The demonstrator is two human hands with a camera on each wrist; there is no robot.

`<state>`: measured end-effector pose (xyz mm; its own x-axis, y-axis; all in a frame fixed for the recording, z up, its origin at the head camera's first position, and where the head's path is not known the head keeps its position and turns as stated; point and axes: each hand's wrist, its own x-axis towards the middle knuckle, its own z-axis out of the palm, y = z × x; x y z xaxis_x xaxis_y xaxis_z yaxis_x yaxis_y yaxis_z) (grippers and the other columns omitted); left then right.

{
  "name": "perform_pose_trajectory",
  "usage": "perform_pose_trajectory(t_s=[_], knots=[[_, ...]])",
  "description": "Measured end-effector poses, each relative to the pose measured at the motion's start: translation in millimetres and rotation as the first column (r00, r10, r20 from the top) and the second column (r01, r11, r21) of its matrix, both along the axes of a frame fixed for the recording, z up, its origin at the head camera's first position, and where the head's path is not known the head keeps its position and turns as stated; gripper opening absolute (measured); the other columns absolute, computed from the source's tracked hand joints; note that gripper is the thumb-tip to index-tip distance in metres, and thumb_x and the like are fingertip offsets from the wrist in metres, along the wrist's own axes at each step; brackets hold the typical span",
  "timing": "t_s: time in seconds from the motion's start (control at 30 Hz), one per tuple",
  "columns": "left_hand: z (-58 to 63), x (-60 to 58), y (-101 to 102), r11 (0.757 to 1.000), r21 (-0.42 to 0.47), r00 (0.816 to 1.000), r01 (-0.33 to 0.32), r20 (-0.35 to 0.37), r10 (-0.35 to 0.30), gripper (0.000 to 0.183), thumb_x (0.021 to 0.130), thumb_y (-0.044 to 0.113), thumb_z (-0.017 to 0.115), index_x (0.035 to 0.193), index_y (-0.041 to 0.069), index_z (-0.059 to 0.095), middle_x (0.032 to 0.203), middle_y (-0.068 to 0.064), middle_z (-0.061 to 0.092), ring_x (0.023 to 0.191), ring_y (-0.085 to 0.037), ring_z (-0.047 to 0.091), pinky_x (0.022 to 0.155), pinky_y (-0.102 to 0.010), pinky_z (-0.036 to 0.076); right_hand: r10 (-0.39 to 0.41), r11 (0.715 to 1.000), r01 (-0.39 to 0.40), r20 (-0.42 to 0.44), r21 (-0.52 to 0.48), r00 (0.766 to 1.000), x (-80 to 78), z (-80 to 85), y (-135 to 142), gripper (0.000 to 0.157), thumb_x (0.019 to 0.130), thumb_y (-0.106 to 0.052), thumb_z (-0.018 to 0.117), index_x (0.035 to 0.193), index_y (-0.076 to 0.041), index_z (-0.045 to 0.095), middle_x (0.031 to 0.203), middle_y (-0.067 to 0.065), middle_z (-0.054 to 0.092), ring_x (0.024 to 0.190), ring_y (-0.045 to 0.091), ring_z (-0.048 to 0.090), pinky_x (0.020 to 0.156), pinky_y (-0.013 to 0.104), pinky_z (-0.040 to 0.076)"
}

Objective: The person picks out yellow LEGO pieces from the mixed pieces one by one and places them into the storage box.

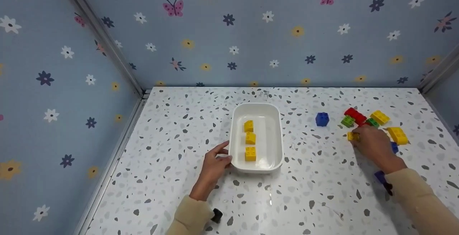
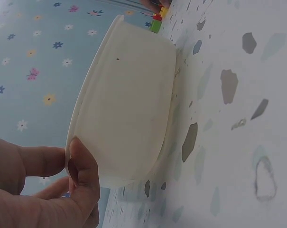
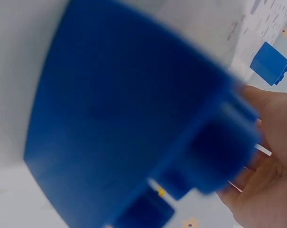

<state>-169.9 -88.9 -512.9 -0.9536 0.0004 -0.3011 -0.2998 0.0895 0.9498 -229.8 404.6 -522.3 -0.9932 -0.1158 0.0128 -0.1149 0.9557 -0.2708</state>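
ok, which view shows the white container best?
Head: it looks down into the white container, showing the full rim and three yellow bricks inside. Left wrist shows its outer wall and rim edge, with the left hand at the rim, but no contents. Right wrist: I can't make it out there.

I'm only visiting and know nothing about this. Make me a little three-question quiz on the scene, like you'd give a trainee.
1. How many yellow plastic toy blocks lie inside the white rounded plastic tub?
2. True or false: both hands touch the tub.
3. Which stands alone between the tub and the mixed-colour plastic block cluster? A) red plastic block B) blue studded plastic block C) green plastic block

Key:
1. Three.
2. False; only the left hand does. The right hand is at the cluster.
3. B.
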Motion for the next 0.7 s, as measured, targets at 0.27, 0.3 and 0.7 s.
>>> perform_pose_trajectory(t_s=[0.27, 0.3, 0.7], knots=[[1.1, 0.3, 0, 1.0, 0.012, 1.0, -0.005, 0.003, 0.005, 0.055, 0.101, -0.003, 0.06, 0.155, 0.004, 0.053, 0.125, -0.018, 0.055, 0.095, -0.022, 0.065, 0.083, -0.029, 0.06, -0.003, 1.0, 0.004, -0.025, 0.016, 1.0, -0.1, 8.0, -3, 0.036, 0.09, -0.007, 0.083, 0.118, 0.013, 0.072, 0.111, 0.033, 0.069, 0.096, 0.05, 0.064, 0.091, 0.068, 0.052], [1.3, 0.7, 0, 1.0, 0.014, 1.0, -0.003, -0.001, 0.003, 0.055, 0.101, -0.003, 0.06, 0.155, 0.004, 0.053, 0.125, -0.019, 0.055, 0.095, -0.023, 0.065, 0.083, -0.029, 0.06, -0.006, 1.0, 0.006, -0.032, 0.017, 0.999, 0.1, 9.6, -5, 0.036, 0.09, -0.007, 0.083, 0.118, 0.013, 0.072, 0.111, 0.033, 0.069, 0.097, 0.051, 0.063, 0.091, 0.068, 0.051], [2.2, 1.5, 0, 1.0, 0.013, 1.0, 0.004, -0.014, -0.004, 0.055, 0.101, -0.003, 0.06, 0.155, 0.002, 0.051, 0.126, -0.019, 0.054, 0.101, -0.028, 0.068, 0.083, -0.029, 0.06, 0.064, 0.998, -0.062, -0.155, 0.012, 0.986, -1.0, 29.5, -38, 0.029, 0.088, -0.001, 0.084, 0.113, 0.01, 0.075, 0.107, 0.028, 0.072, 0.096, 0.048, 0.067, 0.091, 0.064, 0.055]])
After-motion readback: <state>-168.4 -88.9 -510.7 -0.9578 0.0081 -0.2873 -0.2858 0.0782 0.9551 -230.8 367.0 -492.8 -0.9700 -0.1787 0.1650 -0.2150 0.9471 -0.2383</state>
